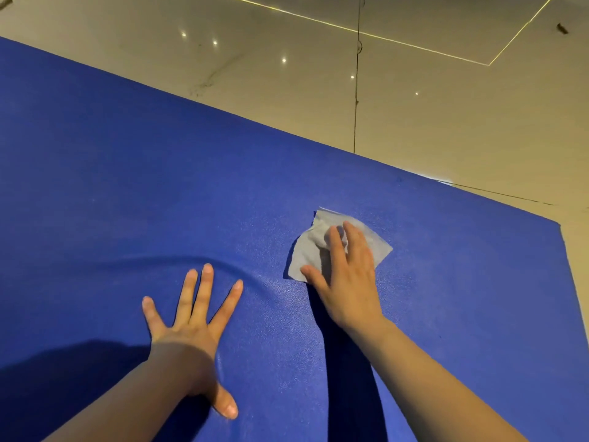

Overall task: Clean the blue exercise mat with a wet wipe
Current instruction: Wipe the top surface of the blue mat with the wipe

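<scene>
Glossy beige floor tiles [430,116] fill the top of the head view, with small bright light reflections, dark grout lines and a thin bright line crossing the upper right; a small dark scrap [562,28] lies on the tile near the right edge, another shows at the top left corner. Blue exercise mat [134,173] lies flat on the tiles and covers most of the frame, its far edge running diagonally from upper left down to a corner at the right. Wet wipe [310,250], pale grey-white and crumpled, sits on the mat right of centre, not far from that far edge, its corners sticking out past the fingers on the left, top and right. Right hand [347,282] lies palm down on the wipe, fingers fairly straight and close together pressing it to the mat, thumb out to the left touching the wipe's lower left corner; not curled round it. Left hand [191,327] is palm down directly on the mat, left of and nearer than the wipe, apart from it, fingers straight and spread wide, thumb pointing down toward the camera, holding nothing. Shallow curved ripple [204,261] in the mat arcs just beyond the left fingertips. Both bare forearms come in from the bottom edge, the left one in shadow. Dark shadows fall on the mat at the lower left and under the right forearm.
</scene>
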`<action>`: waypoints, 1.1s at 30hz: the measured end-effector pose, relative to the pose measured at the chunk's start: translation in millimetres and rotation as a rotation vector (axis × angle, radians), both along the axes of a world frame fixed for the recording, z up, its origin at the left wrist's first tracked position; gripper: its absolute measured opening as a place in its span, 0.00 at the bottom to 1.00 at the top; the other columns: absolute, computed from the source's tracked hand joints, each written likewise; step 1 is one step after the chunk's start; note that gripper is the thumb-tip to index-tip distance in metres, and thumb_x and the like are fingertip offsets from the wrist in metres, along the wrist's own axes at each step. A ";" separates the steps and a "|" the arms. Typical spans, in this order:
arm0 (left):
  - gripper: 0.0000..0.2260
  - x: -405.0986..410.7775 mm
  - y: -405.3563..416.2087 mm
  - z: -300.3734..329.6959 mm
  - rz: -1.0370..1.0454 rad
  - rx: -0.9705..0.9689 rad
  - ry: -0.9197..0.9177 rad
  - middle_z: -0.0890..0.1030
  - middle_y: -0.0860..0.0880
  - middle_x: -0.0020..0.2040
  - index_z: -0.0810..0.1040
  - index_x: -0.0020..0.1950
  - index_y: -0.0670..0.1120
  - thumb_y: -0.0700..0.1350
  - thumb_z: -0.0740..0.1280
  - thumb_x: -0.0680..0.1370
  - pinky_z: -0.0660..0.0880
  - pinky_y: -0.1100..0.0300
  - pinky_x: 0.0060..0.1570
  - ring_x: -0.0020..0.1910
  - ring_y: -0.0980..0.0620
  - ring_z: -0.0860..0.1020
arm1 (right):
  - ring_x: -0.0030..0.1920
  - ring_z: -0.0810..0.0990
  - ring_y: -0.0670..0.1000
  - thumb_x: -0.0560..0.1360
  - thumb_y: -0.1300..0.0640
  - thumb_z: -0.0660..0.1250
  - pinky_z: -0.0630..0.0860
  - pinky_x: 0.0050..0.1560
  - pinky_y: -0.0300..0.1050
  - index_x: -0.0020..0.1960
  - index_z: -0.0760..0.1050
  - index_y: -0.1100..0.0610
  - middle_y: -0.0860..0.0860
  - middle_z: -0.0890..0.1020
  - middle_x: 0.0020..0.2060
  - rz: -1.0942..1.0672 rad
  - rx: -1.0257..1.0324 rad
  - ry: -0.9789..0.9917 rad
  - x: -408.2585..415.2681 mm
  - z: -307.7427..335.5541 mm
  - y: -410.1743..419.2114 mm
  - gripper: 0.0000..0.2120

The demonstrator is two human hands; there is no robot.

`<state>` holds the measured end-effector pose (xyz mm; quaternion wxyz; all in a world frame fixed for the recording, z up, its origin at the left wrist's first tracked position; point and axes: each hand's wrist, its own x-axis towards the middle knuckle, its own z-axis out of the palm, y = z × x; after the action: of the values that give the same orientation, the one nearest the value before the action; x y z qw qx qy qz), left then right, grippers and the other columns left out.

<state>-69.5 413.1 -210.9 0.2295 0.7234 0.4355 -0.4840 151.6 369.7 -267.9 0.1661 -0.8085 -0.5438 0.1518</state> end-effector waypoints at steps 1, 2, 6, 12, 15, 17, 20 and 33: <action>0.70 0.1 0.2 -0.3 -0.002 0.002 0.002 0.09 0.42 0.56 0.11 0.57 0.57 0.73 0.74 0.56 0.34 0.24 0.61 0.63 0.40 0.17 | 0.77 0.55 0.57 0.78 0.40 0.62 0.53 0.75 0.62 0.77 0.59 0.54 0.54 0.58 0.77 0.013 -0.013 -0.012 4.1 0.4 5.7 0.33; 0.70 0.1 0.5 -0.1 -0.003 0.006 0.003 0.09 0.42 0.56 0.11 0.57 0.57 0.72 0.74 0.56 0.32 0.25 0.59 0.63 0.40 0.16 | 0.77 0.54 0.55 0.78 0.38 0.60 0.50 0.75 0.61 0.78 0.57 0.52 0.52 0.59 0.77 0.018 -0.050 -0.001 8.4 2.9 10.7 0.34; 0.70 -0.9 1.1 -0.4 -0.001 0.011 -0.002 0.09 0.42 0.56 0.11 0.57 0.57 0.72 0.74 0.55 0.32 0.25 0.59 0.63 0.40 0.16 | 0.72 0.63 0.47 0.73 0.29 0.59 0.58 0.73 0.53 0.76 0.60 0.51 0.46 0.68 0.72 -0.035 0.006 0.264 21.2 20.6 9.2 0.39; 0.70 -3.8 -0.8 -5.0 -0.007 0.049 -0.053 0.09 0.43 0.55 0.11 0.57 0.57 0.73 0.74 0.54 0.27 0.28 0.49 0.61 0.41 0.15 | 0.59 0.75 0.55 0.74 0.47 0.66 0.66 0.56 0.50 0.59 0.76 0.52 0.50 0.76 0.61 -0.039 0.098 -0.093 38.8 20.9 0.2 0.16; 0.70 -6.1 -1.5 -6.2 -0.001 0.073 -0.104 0.09 0.43 0.55 0.12 0.58 0.57 0.73 0.74 0.54 0.27 0.29 0.50 0.61 0.41 0.15 | 0.44 0.75 0.57 0.77 0.52 0.67 0.71 0.42 0.49 0.53 0.78 0.55 0.53 0.78 0.51 0.134 0.203 -0.183 22.5 16.6 -14.6 0.08; 0.70 -8.6 -0.6 -8.2 0.007 0.078 -0.149 0.09 0.44 0.55 0.12 0.58 0.58 0.73 0.74 0.53 0.29 0.27 0.54 0.61 0.42 0.15 | 0.41 0.74 0.56 0.75 0.54 0.67 0.71 0.39 0.49 0.47 0.78 0.55 0.50 0.78 0.45 0.235 0.171 -0.210 10.6 13.3 -31.3 0.05; 0.70 -9.4 -1.7 -8.4 0.008 0.090 -0.179 0.09 0.44 0.56 0.12 0.57 0.58 0.74 0.74 0.53 0.36 0.23 0.61 0.62 0.41 0.15 | 0.38 0.76 0.59 0.74 0.58 0.63 0.73 0.35 0.50 0.42 0.78 0.59 0.52 0.80 0.43 0.121 0.089 -0.178 7.1 15.4 -42.9 0.07; 0.17 -76.2 -90.9 -21.2 -0.350 0.665 -1.193 0.75 0.45 0.60 0.71 0.59 0.47 0.52 0.63 0.72 0.57 0.50 0.69 0.65 0.45 0.70 | 0.42 0.76 0.46 0.79 0.55 0.66 0.72 0.45 0.40 0.46 0.76 0.53 0.46 0.80 0.40 0.141 -0.177 0.419 -36.0 104.5 -96.6 0.04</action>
<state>-145.8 322.1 -232.1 0.1146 0.9566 0.2374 0.1243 115.7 273.1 -163.4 0.1927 -0.7307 -0.5372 0.3747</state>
